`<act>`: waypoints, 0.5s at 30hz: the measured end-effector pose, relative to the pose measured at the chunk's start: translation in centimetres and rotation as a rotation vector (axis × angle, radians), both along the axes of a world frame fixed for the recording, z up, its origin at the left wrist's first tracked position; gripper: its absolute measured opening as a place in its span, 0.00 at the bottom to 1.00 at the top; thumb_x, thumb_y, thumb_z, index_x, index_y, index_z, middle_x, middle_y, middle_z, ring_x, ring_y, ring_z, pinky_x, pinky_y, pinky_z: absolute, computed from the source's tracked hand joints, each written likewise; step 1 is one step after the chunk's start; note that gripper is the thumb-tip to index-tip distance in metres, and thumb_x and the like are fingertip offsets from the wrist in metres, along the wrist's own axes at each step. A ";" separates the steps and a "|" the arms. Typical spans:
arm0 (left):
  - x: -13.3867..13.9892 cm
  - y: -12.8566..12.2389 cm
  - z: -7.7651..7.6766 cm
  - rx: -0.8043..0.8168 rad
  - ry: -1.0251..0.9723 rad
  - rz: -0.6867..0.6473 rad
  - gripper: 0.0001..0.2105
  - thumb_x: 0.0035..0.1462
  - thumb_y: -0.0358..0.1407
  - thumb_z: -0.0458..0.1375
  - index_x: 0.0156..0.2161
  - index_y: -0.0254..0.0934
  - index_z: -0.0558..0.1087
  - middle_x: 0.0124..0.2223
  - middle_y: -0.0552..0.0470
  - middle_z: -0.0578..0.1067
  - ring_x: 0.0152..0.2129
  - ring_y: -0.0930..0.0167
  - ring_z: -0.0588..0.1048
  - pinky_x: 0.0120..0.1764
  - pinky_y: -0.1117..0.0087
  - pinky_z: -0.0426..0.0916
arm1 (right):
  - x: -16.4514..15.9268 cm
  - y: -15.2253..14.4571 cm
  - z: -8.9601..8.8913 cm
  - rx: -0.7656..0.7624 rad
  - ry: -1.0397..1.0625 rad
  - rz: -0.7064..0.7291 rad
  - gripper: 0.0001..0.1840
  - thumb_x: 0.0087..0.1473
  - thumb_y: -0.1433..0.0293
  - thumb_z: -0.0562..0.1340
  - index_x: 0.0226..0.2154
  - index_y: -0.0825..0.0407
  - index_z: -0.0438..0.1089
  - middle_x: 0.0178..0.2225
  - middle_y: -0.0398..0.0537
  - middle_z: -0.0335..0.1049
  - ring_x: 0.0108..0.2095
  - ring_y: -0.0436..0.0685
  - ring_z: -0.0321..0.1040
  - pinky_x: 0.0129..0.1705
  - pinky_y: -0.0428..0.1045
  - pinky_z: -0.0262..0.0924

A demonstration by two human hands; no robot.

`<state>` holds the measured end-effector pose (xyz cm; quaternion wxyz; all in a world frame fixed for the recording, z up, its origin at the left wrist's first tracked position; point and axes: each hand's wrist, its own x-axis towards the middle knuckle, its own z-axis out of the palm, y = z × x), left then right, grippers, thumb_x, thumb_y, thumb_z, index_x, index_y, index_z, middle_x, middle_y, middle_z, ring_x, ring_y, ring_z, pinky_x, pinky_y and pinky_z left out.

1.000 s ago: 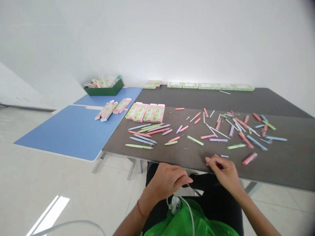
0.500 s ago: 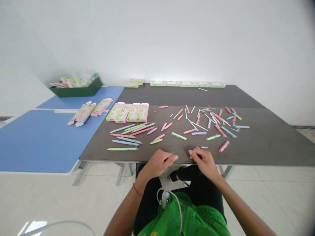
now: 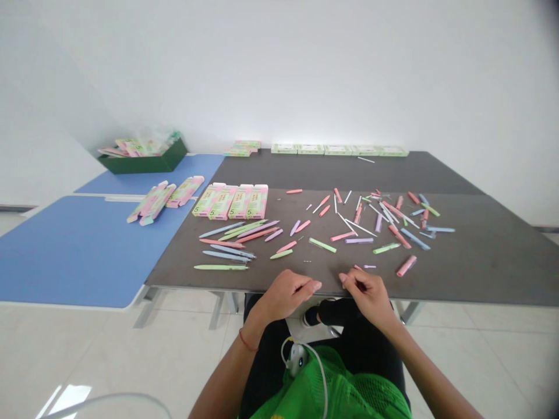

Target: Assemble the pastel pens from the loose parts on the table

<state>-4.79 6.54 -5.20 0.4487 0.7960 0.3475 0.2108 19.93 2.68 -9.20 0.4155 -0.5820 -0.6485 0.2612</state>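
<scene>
My left hand [image 3: 292, 293] rests at the table's front edge, its fingers curled in and no object showing in it. Across a small gap, my right hand [image 3: 365, 293] lies at the same edge, also closed, with nothing visible in its grip. Just beyond the right hand are a tiny purple part [image 3: 369, 266] and a red piece partly hidden by the fingers. A small spring [image 3: 307, 261] lies ahead of the left hand. To the left are several pens, among them a green pen [image 3: 220, 267]. Loose barrels, including a green barrel [image 3: 322, 245], and white refills [image 3: 361, 227] are scattered to the right.
Several pink-and-green boxes [image 3: 239, 202] stand in a row behind the pens. Flattened boxes [image 3: 151, 203] lie on the blue table [image 3: 87, 250] beside a dark green bin [image 3: 144, 165]. More boxes [image 3: 338, 150] line the back of the dark table [image 3: 480, 262].
The camera view has shifted slightly, so the scene sits a little further right. Both hands keep the same closed pose at the table edge, and no object has visibly been moved.
</scene>
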 end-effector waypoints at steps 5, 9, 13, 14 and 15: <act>-0.1 0.0 0.0 -0.014 -0.020 -0.014 0.25 0.74 0.45 0.47 0.23 0.37 0.59 0.21 0.60 0.57 0.21 0.75 0.58 0.30 0.68 0.51 | -0.2 -0.1 0.2 0.001 0.010 -0.002 0.28 0.66 0.54 0.61 0.19 0.49 0.58 0.19 0.36 0.53 0.22 0.50 0.52 0.52 0.55 0.65; -0.1 0.0 0.0 -0.031 -0.019 -0.018 0.25 0.74 0.44 0.48 0.23 0.37 0.59 0.21 0.60 0.57 0.21 0.75 0.57 0.30 0.68 0.50 | -0.2 0.0 -0.1 0.003 0.028 0.001 0.27 0.66 0.56 0.61 0.19 0.50 0.59 0.19 0.36 0.52 0.22 0.50 0.51 0.46 0.52 0.64; -0.1 0.0 -0.1 -0.025 -0.008 -0.009 0.25 0.74 0.44 0.48 0.23 0.37 0.58 0.21 0.60 0.56 0.21 0.75 0.56 0.30 0.68 0.49 | -0.2 0.1 -0.5 0.032 0.017 0.002 0.27 0.66 0.58 0.62 0.19 0.50 0.58 0.19 0.35 0.52 0.22 0.49 0.51 0.48 0.52 0.62; -0.1 0.0 -0.1 -0.021 -0.007 -0.006 0.25 0.74 0.45 0.48 0.23 0.37 0.57 0.21 0.60 0.55 0.21 0.75 0.55 0.30 0.67 0.48 | -0.2 0.1 -0.5 0.037 0.015 0.002 0.27 0.66 0.58 0.62 0.19 0.50 0.58 0.19 0.36 0.52 0.22 0.49 0.51 0.47 0.51 0.62; -0.1 0.0 -0.1 -0.019 -0.006 -0.003 0.25 0.74 0.45 0.48 0.23 0.37 0.57 0.21 0.60 0.55 0.21 0.75 0.55 0.30 0.67 0.48 | -0.3 0.1 -0.4 0.040 0.016 0.002 0.26 0.66 0.58 0.62 0.20 0.50 0.59 0.19 0.36 0.53 0.22 0.49 0.51 0.44 0.51 0.61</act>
